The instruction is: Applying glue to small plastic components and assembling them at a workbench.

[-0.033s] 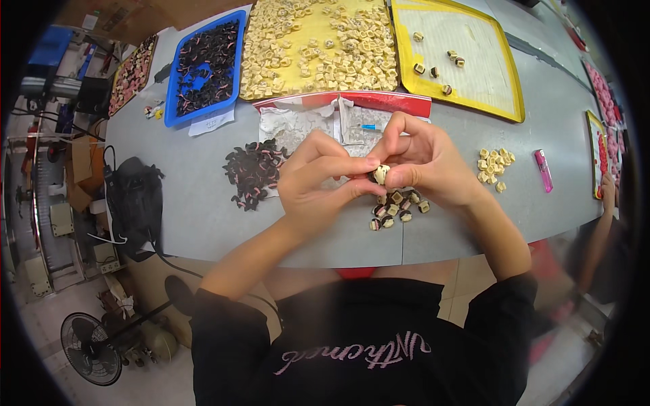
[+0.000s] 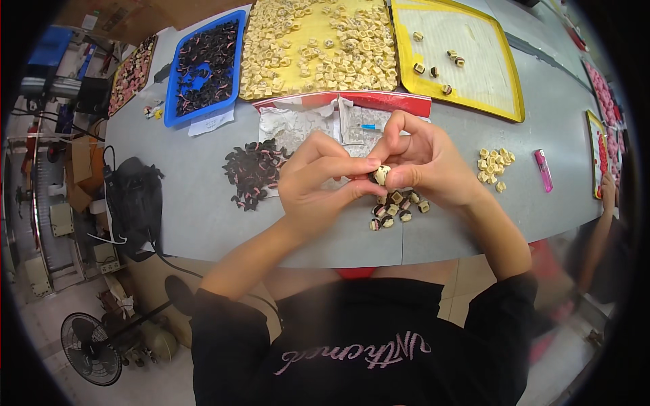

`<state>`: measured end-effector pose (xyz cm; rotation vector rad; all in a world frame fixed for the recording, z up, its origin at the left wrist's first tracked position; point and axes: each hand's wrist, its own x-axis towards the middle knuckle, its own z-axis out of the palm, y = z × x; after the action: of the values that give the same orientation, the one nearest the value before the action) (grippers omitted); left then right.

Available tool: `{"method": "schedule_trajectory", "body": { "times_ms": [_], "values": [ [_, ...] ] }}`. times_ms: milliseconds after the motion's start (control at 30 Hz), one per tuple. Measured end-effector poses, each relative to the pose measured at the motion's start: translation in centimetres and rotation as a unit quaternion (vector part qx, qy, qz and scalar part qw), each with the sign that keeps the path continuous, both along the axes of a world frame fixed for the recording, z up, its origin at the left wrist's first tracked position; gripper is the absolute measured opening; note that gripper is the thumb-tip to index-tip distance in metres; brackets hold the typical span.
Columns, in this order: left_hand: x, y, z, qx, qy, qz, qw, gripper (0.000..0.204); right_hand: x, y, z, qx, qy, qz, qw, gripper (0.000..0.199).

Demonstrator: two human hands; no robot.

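Cream part [image 2: 381, 174] between both hands [image 2: 369, 172]

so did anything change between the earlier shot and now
Nothing visibly changed. Both hands, left hand and right hand, pinch the same small cream plastic piece between their fingers above the little heap of assembled cream-and-dark pieces on the grey table.

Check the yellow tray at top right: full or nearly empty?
Nearly empty. The yellow tray shows mostly bare liner, with only a few small cream-and-dark pieces scattered on it.
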<state>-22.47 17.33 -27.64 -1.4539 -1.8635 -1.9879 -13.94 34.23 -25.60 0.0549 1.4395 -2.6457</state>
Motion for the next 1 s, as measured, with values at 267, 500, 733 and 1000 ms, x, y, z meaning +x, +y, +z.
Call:
{"method": "schedule_trajectory", "body": {
  "times_ms": [267, 500, 733, 1000],
  "values": [
    [0.2, -0.1, 0.6, -0.002, 0.045, -0.01, 0.999, 0.038, 0.2, 0.4, -0.3, -0.047, 0.0, 0.026, 0.999, 0.055],
    [0.2, -0.3, 0.8, 0.004, 0.076, -0.032, 0.997, 0.04, 0.4, 0.5, -0.1, -0.031, 0.039, 0.054, 0.997, 0.049],
    [0.5, -0.5, 1.7, -0.021, 0.057, -0.066, 0.996, 0.037, 0.5, 0.2, 0.6, -0.052, -0.011, 0.091, 0.994, 0.061],
    [0.9, -0.8, 2.0, -0.088, 0.05, -0.075, 0.992, 0.035, 0.6, -0.2, 0.7, -0.057, -0.032, 0.122, 0.99, 0.062]
  ]
}}
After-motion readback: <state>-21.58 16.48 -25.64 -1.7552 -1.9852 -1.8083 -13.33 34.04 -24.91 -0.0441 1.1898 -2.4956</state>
